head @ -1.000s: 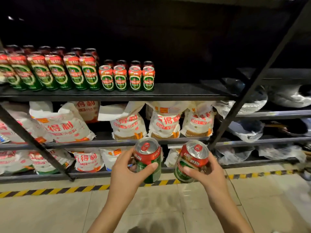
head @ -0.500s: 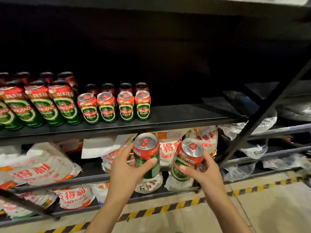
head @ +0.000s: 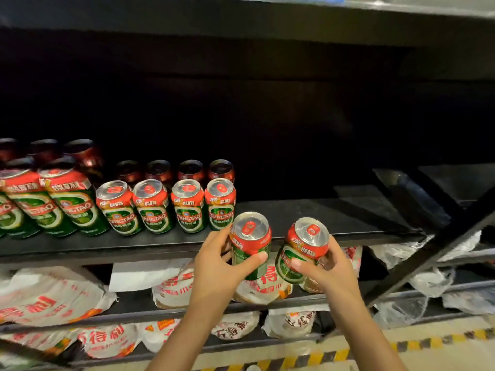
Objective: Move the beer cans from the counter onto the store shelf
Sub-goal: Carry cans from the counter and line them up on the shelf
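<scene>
Cans in hand: we are holding two short beer cans, the left can (head: 250,245) and the right can (head: 304,250), both just in front of the shelf (head: 321,218) edge and slightly below its surface, tops tilted toward us.
Looks: red shoulders, green bodies, silver lids with red pull tabs; smooth, glossy metal, likely slippery.
Left hand (head: 217,266): we are wrapping fingers and thumb round the left can's lower body.
Right hand (head: 325,269): we are gripping the right can low down, thumb across its front.
Shelved cans: a front row of four short cans (head: 166,207) is standing just left of our cans, a darker row behind, taller cans (head: 53,204) further left.
Free space: bare black shelf is lying to the right of that row.
Below: white sacks (head: 53,298) with red lettering are sitting on the lower shelves.
Risk one: we are judging that lifting too little would knock a can's base on the shelf lip and jar our low grip.
Risk two: setting the left can too close could be tipping the nearest standing can.
Risk three: two tilted cans put down together might wobble or clash.
</scene>
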